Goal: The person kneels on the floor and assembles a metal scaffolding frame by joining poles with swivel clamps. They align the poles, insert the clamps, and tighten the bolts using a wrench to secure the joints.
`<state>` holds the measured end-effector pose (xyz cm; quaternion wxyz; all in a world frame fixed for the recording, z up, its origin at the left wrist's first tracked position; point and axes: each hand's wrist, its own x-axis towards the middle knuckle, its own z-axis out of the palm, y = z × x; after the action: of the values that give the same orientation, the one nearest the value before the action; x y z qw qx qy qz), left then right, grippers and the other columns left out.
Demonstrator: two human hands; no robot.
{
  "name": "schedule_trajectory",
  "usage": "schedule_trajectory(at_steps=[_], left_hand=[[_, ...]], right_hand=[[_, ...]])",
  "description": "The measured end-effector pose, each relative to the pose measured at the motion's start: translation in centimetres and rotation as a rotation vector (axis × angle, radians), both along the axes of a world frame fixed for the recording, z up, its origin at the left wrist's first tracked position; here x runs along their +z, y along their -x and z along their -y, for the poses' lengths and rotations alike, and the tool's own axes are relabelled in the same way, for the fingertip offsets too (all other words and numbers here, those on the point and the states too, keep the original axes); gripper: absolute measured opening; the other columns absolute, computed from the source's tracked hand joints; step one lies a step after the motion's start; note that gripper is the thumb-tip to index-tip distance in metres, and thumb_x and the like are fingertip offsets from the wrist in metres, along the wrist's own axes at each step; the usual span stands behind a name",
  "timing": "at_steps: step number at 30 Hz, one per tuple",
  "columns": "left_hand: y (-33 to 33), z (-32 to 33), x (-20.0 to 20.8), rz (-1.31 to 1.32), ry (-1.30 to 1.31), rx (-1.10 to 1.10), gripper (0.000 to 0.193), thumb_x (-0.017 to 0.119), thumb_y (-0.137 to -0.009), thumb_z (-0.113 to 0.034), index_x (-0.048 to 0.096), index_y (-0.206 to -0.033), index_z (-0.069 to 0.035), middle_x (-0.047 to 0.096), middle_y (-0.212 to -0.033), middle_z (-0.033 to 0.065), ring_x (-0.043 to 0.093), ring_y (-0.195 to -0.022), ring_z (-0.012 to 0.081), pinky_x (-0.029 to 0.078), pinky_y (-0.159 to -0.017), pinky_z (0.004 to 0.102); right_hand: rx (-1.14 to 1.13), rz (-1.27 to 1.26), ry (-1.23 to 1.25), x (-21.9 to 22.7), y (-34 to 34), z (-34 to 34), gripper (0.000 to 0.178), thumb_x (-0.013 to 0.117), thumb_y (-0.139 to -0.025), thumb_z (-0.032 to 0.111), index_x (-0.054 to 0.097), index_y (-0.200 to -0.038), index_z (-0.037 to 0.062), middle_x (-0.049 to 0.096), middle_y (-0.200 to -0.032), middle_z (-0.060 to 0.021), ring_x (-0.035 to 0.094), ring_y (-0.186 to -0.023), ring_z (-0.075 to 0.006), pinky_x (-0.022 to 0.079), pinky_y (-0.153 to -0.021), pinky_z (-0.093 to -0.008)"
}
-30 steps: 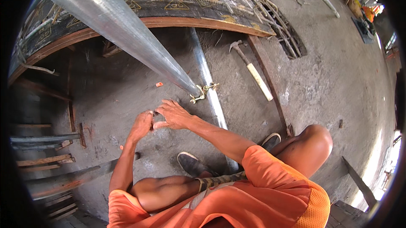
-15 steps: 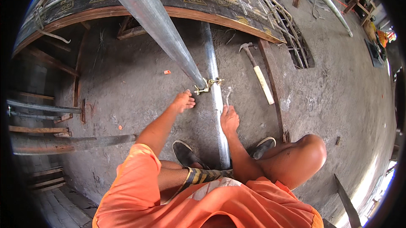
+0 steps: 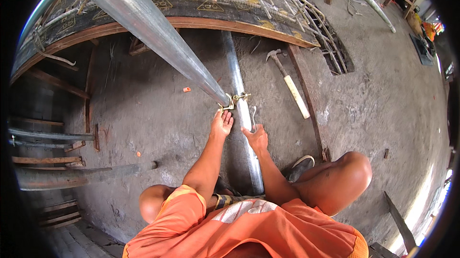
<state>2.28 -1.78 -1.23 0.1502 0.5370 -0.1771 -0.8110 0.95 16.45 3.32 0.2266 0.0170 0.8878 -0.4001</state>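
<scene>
A thick steel pipe (image 3: pixel 158 37) slants down to a brass-coloured scaffold clamp (image 3: pixel 229 102) at its lower end. The clamp joins it to a second steel pipe (image 3: pixel 245 114) lying on the floor between my legs. My left hand (image 3: pixel 222 124) is just below the clamp, palm up with fingers stretched out; its fingertips reach the bolt end, though a firm grip does not show. On the right side of the lying pipe, my right hand (image 3: pixel 258 138) is closed round a thin bent metal tool (image 3: pixel 254 114); its thumb points toward the pipe.
A claw hammer (image 3: pixel 290 83) lies right of the pipes, beside a wooden plank (image 3: pixel 306 95). A timber-edged formwork panel (image 3: pixel 211 9) with steel bars spans the far side. More pipes (image 3: pixel 52 136) and lumber are at left. A rebar-filled opening (image 3: pixel 338 59) is in the floor at far right.
My left hand has moved right and inward, up to the clamp. My right hand has lowered slightly and turned, tool still held. The view has shifted a little and my left knee now shows.
</scene>
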Motion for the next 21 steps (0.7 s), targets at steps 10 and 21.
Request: schedule_trajectory(at_steps=[10,21], left_hand=[[1.6,0.4,-1.8,-0.086,-0.162,0.246,0.026,0.074,-0.095,-0.038,0.07,-0.113,-0.019,0.066,-0.111,-0.0056,0.06,-0.115,0.0144,0.048,-0.095,0.0376],[0.7,-0.3,-2.4,-0.168,-0.04,0.283,0.025,0.075,-0.095,-0.023,0.066,-0.112,-0.008,0.067,-0.106,0.0022,0.067,-0.106,0.0195,0.052,-0.098,0.035]], right_hand=[[0.055,0.027,0.012,-1.1,0.3,-0.2,0.075,0.081,-0.077,0.057,0.062,-0.12,-0.0029,0.07,-0.11,-0.0296,0.067,-0.107,-0.0463,0.052,-0.091,-0.0516],[-0.01,-0.142,-0.182,1.6,-0.9,2.0,0.078,0.086,-0.073,0.056,0.055,-0.119,0.0013,0.065,-0.113,-0.0211,0.066,-0.103,-0.0414,0.054,-0.083,-0.0531]])
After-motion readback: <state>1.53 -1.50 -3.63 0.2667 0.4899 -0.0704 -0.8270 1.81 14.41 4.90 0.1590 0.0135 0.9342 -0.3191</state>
